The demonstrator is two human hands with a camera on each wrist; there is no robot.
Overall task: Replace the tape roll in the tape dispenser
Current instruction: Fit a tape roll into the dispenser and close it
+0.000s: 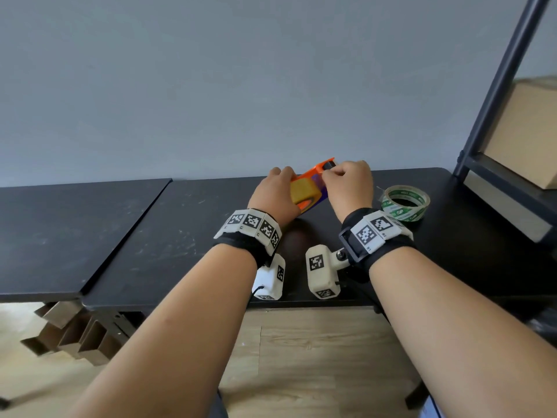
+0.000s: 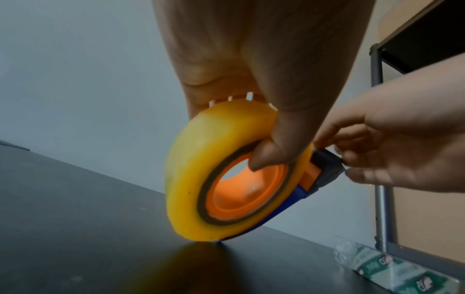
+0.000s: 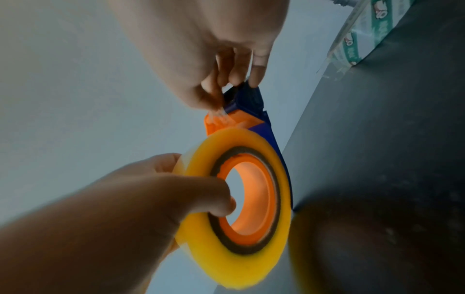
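Note:
The orange and blue tape dispenser (image 1: 316,171) stands tilted on the black table (image 1: 180,230), its lower edge touching the top. A yellow tape roll (image 2: 201,159) sits on its orange hub (image 2: 246,197). My left hand (image 1: 278,190) grips roll and dispenser together, the thumb (image 2: 274,151) lying across the roll's face into the core, the fingers behind. My right hand (image 1: 348,184) is at the dispenser's far, raised end and pinches the clear loose tape end (image 3: 221,117) just above the roll. A second roll, clear with green print (image 1: 405,203), lies flat to the right.
A dark metal shelf frame (image 1: 494,95) holding a cardboard box (image 1: 524,131) stands at the right end of the table, close behind the green-printed roll. A second black tabletop (image 1: 60,236) adjoins on the left. A grey wall runs along the back.

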